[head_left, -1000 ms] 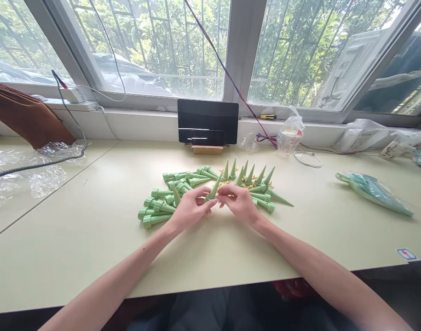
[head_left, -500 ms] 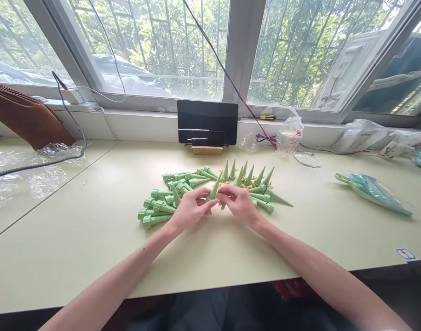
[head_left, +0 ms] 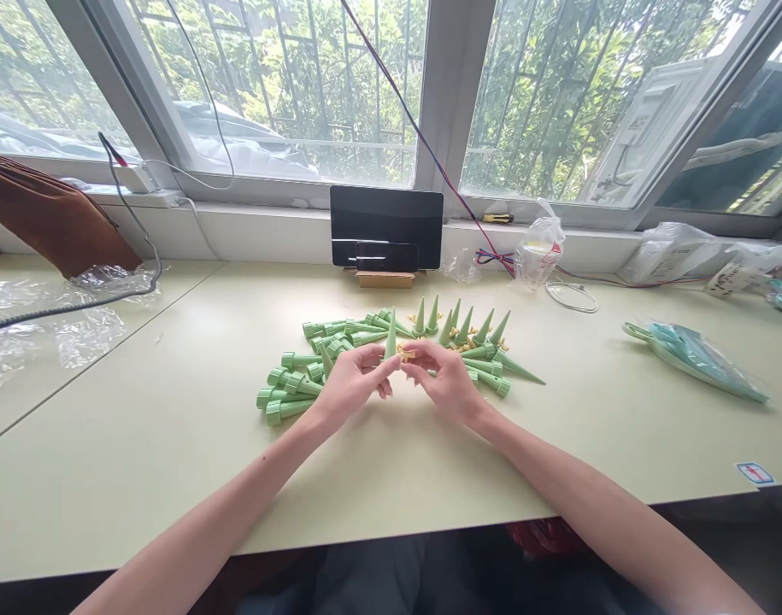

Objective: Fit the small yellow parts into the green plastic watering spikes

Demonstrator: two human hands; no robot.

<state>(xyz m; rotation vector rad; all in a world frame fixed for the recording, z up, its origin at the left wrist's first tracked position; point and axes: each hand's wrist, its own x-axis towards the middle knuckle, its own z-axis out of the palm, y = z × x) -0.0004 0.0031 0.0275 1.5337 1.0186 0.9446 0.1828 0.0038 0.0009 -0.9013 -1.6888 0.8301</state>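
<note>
My left hand (head_left: 350, 386) pinches a green cone spike (head_left: 391, 335) by its base, tip pointing up. My right hand (head_left: 443, 380) pinches a small yellow piece (head_left: 408, 353) right beside that base. Both hands hover over the pale green table (head_left: 173, 410). Behind and left of them lies a pile of green spikes (head_left: 301, 376) on their sides. Several spikes (head_left: 458, 325) stand upright behind my right hand, with small yellow bits scattered among them.
A dark tablet (head_left: 386, 226) on a stand leans at the window sill. Clear plastic bags (head_left: 540, 243) and cables lie at the back right, a teal bagged bundle (head_left: 695, 357) at the right, crumpled plastic (head_left: 50, 320) and a brown bag (head_left: 50, 213) at the left.
My left hand has turned the spike from a slant to nearly upright. My right hand has drawn slightly apart, and the yellow piece now shows between the fingertips.
</note>
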